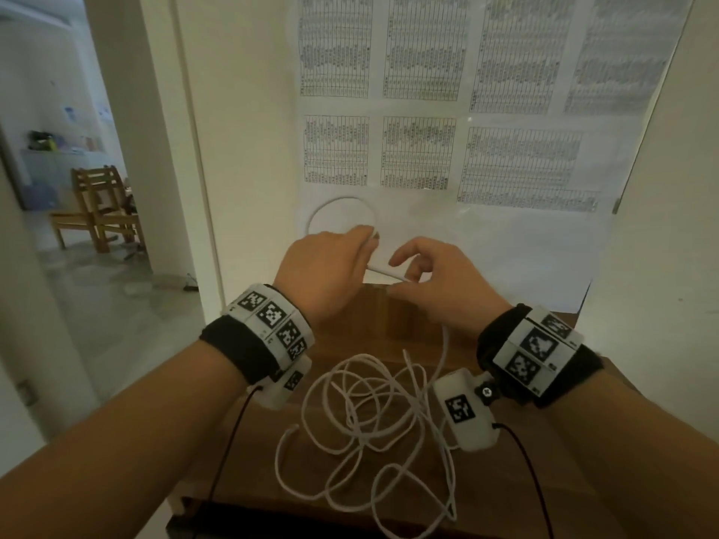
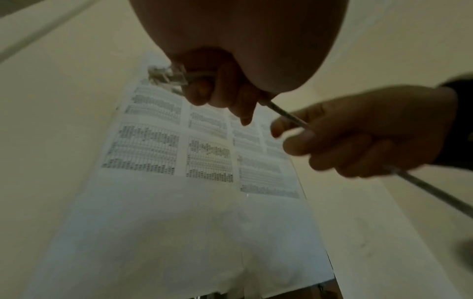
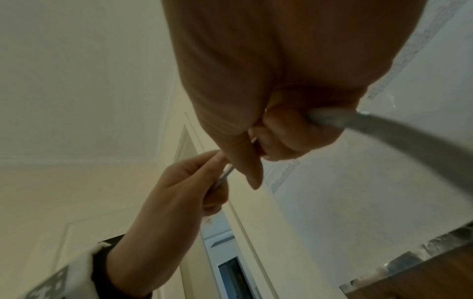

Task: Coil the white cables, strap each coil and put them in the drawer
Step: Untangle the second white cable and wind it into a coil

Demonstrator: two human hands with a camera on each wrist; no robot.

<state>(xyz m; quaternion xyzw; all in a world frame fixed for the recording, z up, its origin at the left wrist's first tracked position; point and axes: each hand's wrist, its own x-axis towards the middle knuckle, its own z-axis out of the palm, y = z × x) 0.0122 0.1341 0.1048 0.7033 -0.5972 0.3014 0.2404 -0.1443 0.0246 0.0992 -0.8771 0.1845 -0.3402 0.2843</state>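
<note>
A long white cable [image 1: 373, 414] lies in a loose tangle on the brown wooden top [image 1: 505, 480]. My left hand [image 1: 330, 266] pinches the cable near its clear plug [image 2: 167, 75], with one loop [image 1: 340, 215] standing up above the fingers. A short straight stretch of cable [image 1: 385, 272] runs from it to my right hand [image 1: 432, 282], whose fingers curl round the cable [image 2: 294, 119]. From the right hand the cable [image 3: 409, 139] drops to the tangle. No strap or drawer is visible.
A white wall with printed table sheets [image 1: 447, 110] rises just behind the wooden top. To the left an open doorway shows a wooden chair [image 1: 97, 208] on a grey floor. The wooden top's front edge [image 1: 311, 511] is near me.
</note>
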